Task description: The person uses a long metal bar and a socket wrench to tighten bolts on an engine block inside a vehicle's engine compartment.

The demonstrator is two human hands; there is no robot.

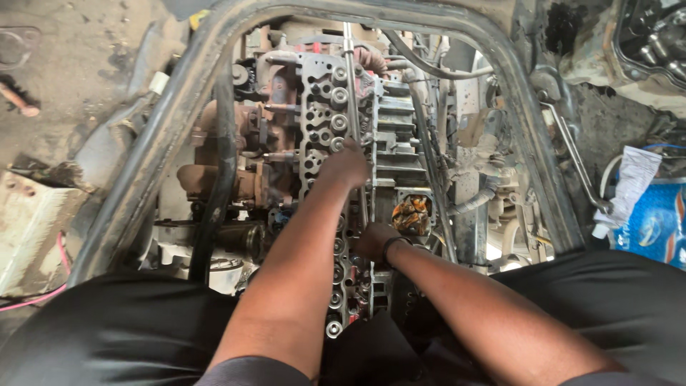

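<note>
I look straight down into an engine bay. A grey cylinder head (319,114) with rows of round ports runs down the middle. A long thin metal rail (351,86) lies along its right side. My left hand (346,165) reaches far forward and closes around that rail near mid-length. My right hand (375,240), a dark band on its wrist, sits lower and closer to me, fingers curled on the same rail's near end, though its grip is partly hidden.
A curved steel frame bar (179,100) rings the engine. A black hose (221,179) runs down the left, beside rusty parts (207,179). A long wrench (575,161) lies on the right ledge, near a blue-and-white packet (654,221). An orange-stained opening (411,214) sits right of the head.
</note>
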